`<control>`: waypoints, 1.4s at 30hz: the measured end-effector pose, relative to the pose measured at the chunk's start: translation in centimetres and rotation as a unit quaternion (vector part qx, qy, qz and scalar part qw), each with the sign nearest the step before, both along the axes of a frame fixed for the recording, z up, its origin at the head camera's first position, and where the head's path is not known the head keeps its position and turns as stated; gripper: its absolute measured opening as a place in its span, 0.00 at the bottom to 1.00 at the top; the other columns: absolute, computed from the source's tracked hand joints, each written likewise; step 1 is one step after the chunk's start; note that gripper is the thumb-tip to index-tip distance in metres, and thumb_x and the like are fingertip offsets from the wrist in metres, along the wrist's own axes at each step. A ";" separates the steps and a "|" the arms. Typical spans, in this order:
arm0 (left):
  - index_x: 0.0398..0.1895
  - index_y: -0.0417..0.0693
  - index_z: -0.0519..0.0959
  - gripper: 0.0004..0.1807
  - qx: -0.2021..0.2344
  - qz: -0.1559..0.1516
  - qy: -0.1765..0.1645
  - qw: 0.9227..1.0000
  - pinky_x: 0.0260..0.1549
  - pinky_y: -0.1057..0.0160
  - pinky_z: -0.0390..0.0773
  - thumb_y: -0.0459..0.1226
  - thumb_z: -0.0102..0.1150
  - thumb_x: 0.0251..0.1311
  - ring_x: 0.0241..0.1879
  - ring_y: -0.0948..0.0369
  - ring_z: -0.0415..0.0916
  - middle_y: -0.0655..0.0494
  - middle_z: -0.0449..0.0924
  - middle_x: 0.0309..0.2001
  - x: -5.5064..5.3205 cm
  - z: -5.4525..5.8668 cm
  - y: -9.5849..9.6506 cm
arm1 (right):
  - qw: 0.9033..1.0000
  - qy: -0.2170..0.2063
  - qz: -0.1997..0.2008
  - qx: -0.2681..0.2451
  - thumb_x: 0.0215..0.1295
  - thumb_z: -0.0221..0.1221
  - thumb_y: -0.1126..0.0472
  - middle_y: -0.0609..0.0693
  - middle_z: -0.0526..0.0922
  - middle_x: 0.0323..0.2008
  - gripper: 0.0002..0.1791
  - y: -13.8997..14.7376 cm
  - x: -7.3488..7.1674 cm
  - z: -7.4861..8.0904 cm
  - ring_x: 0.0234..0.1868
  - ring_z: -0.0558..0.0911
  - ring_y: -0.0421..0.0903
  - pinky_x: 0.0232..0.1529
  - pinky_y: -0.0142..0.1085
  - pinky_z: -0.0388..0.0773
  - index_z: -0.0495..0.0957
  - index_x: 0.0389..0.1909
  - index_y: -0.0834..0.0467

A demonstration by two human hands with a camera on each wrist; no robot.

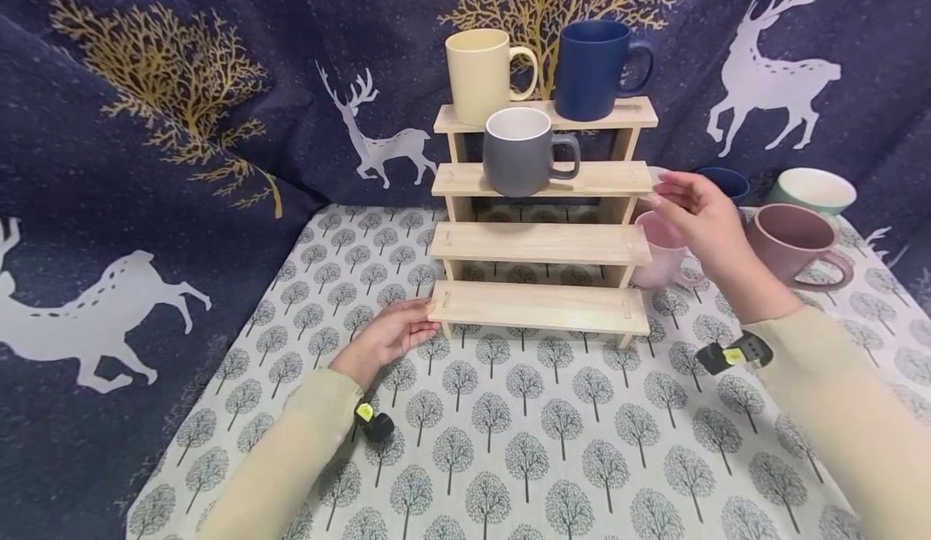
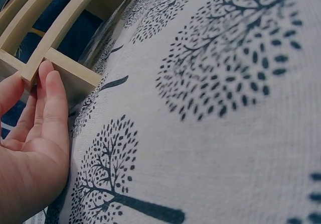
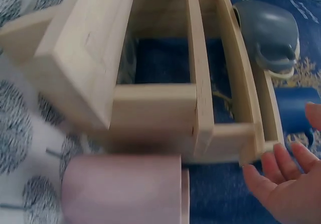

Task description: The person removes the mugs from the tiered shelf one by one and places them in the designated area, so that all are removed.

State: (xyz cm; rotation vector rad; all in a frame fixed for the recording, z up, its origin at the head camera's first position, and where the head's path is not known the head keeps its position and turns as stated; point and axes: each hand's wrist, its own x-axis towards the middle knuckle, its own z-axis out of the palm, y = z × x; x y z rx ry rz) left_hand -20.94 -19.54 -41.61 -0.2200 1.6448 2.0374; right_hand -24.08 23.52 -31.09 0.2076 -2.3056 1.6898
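A four-tier wooden display shelf (image 1: 538,305) stands on the table. My left hand (image 1: 393,334) pinches the left end of its lowest board, thumb above and fingers beneath; the left wrist view shows the fingertips at that corner (image 2: 37,66). At the right end of the second board from the top is my right hand (image 1: 701,221). Its fingers are loosely extended, with fingertips (image 3: 268,166) at the board's end and no mug held. A grey mug (image 1: 518,156) sits on that board. On the top board are a pale yellow mug (image 1: 476,79) and a navy mug (image 1: 591,71).
A light pink mug (image 1: 655,269) stands close beside the shelf's right side. Farther right are a mauve mug (image 1: 789,241), a green mug with a white inside (image 1: 815,192) and a dark blue mug (image 1: 730,180). A navy deer-patterned cloth (image 1: 291,120) hangs behind the tree-print tablecloth (image 1: 524,419).
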 end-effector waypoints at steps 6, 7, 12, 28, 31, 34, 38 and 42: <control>0.77 0.28 0.52 0.30 0.001 -0.010 0.009 1.000 0.40 0.78 0.89 0.30 0.45 0.77 0.33 0.67 0.83 0.57 0.84 0.35 -0.2 -0.3 0.0 | 1.000 -0.008 0.014 -0.023 0.73 0.61 0.61 0.24 0.79 0.42 0.14 -2.2 -1.4 1.3 0.47 0.78 0.22 0.49 0.10 0.76 0.74 0.54 0.44; 0.77 0.28 0.52 0.30 0.001 -0.010 0.009 1.000 0.40 0.78 0.89 0.30 0.45 0.77 0.33 0.67 0.83 0.57 0.84 0.35 -0.2 -0.3 0.0 | 0.999 -0.012 0.020 -0.026 0.72 0.61 0.61 0.25 0.79 0.41 0.13 -2.7 -1.7 1.6 0.46 0.78 0.22 0.49 0.11 0.77 0.74 0.54 0.45; 0.77 0.28 0.52 0.31 0.002 -0.009 0.007 1.000 0.41 0.78 0.89 0.31 0.46 0.76 0.34 0.67 0.83 0.57 0.84 0.35 -0.3 -0.3 -0.2 | 0.995 -0.058 0.068 -0.036 0.73 0.60 0.57 0.29 0.79 0.44 0.23 -5.0 -3.3 3.1 0.47 0.78 0.25 0.48 0.13 0.80 0.72 0.66 0.57; 0.77 0.29 0.53 0.30 0.001 -0.003 -0.003 1.000 0.40 0.78 0.89 0.30 0.46 0.77 0.33 0.67 0.84 0.56 0.84 0.35 -0.4 -0.5 -0.3 | 0.997 -0.061 0.025 -0.036 0.74 0.61 0.60 0.24 0.79 0.27 0.25 -9.7 -5.3 4.2 0.35 0.79 0.23 0.36 0.14 0.81 0.73 0.66 0.68; 0.77 0.30 0.53 0.30 0.002 -0.002 -0.006 1.000 0.40 0.78 0.89 0.30 0.45 0.77 0.33 0.66 0.84 0.56 0.84 0.35 -0.4 -0.5 -0.3 | 0.998 -0.050 0.016 -0.040 0.73 0.61 0.62 0.22 0.78 0.25 0.24 -9.9 -5.5 4.1 0.33 0.79 0.23 0.33 0.13 0.79 0.75 0.65 0.69; 0.77 0.30 0.52 0.30 0.005 -0.004 -0.005 1.000 0.40 0.78 0.89 0.30 0.45 0.77 0.33 0.67 0.84 0.56 0.84 0.35 -0.5 -0.5 -0.3 | 0.997 -0.046 0.005 -0.055 0.72 0.62 0.65 0.23 0.79 0.24 0.22 -10.0 -5.6 4.1 0.31 0.80 0.22 0.30 0.14 0.79 0.76 0.63 0.70; 0.77 0.29 0.53 0.30 0.005 -0.003 -0.004 1.000 0.39 0.78 0.89 0.31 0.45 0.77 0.33 0.67 0.84 0.56 0.84 0.35 -0.5 -0.4 -0.2 | 0.996 -0.044 -0.004 -0.076 0.71 0.62 0.67 0.23 0.80 0.22 0.21 -10.2 -5.7 4.0 0.29 0.80 0.22 0.28 0.14 0.79 0.76 0.61 0.71; 0.77 0.29 0.53 0.30 0.007 -0.003 -0.006 1.000 0.39 0.78 0.89 0.31 0.46 0.77 0.32 0.67 0.83 0.56 0.84 0.35 -0.4 -0.4 -0.1 | 0.994 -0.046 -0.015 -0.097 0.71 0.62 0.67 0.24 0.80 0.22 0.20 -10.4 -5.6 3.8 0.29 0.80 0.24 0.28 0.15 0.79 0.77 0.61 0.71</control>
